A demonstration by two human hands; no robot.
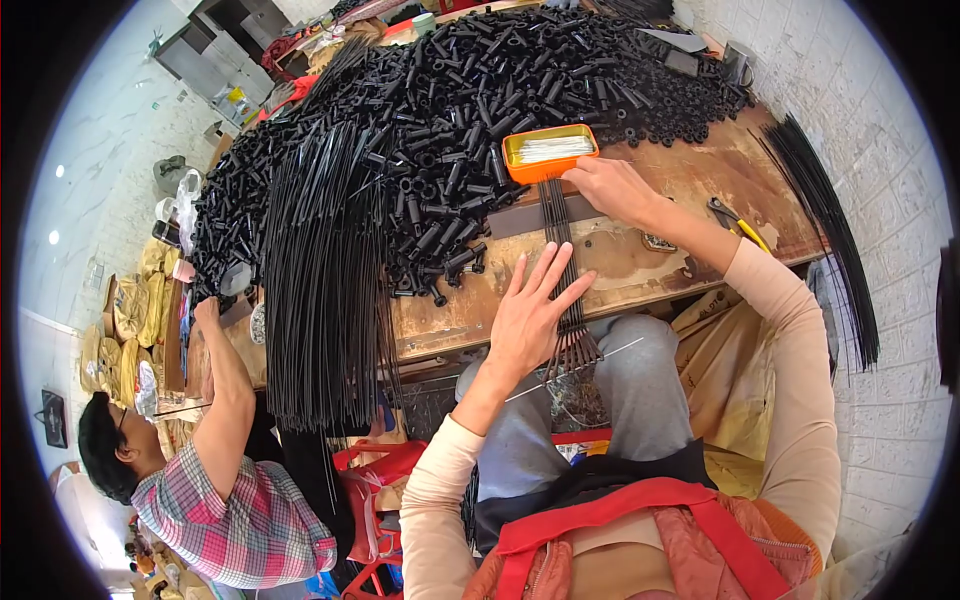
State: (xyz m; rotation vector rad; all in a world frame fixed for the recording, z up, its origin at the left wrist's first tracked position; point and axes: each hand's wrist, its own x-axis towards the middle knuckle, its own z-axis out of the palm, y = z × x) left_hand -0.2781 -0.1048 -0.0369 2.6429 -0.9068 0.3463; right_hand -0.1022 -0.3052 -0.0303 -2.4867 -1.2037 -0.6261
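Observation:
My left hand (533,315) lies flat with fingers spread over a row of thin black rods (557,225). These rods run from beneath an orange box (515,172) toward my lap, where their brownish ends fan out past the table's near edge. My right hand (612,190) is at the box's near right corner, beside the far ends of the rods. Its fingers are bent together, and whatever is between them is hidden. Thin white sticks (555,148) lie inside the box. A long, thin pale stick (620,350) crosses above my knees, near the fanned ends.
Black plastic tubes (430,130) are heaped across the wooden table (440,325). A thick bundle of black rods (320,260) hangs over its edge at left; another bundle (825,230) leans at right. Yellow-handled pliers (740,222) lie nearby. A co-worker (225,480) sits at left.

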